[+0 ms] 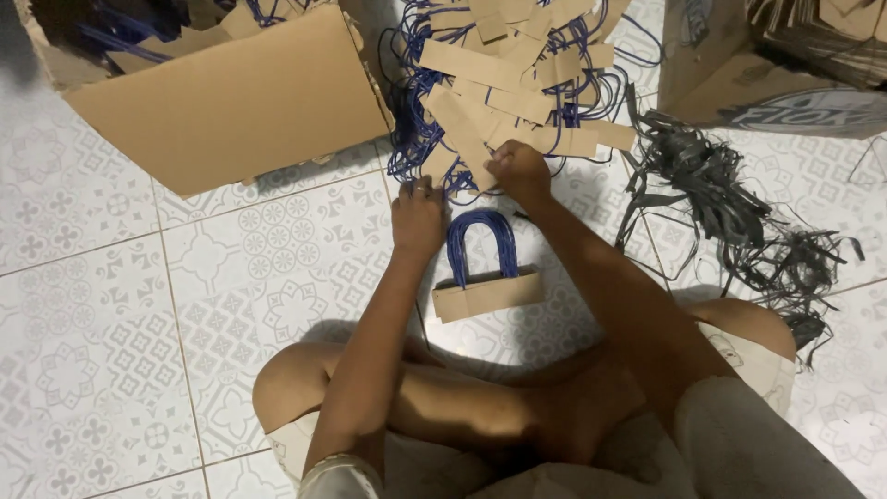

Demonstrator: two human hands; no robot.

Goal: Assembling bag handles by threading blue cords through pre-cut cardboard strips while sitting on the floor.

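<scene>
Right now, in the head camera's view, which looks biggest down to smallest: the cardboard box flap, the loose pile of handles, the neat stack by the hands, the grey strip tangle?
1. Cardboard box flap
2. Loose pile of handles
3. Grey strip tangle, close to the pile, so unsure
4. Neat stack, plainly smallest

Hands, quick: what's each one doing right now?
Left hand: resting on the pile edge, grip cannot be told.
Right hand: closed on a handle strip.

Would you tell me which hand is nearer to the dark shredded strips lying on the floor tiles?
Right. The right hand is beside the dark shredded strips; the left hand is farther off.
</scene>
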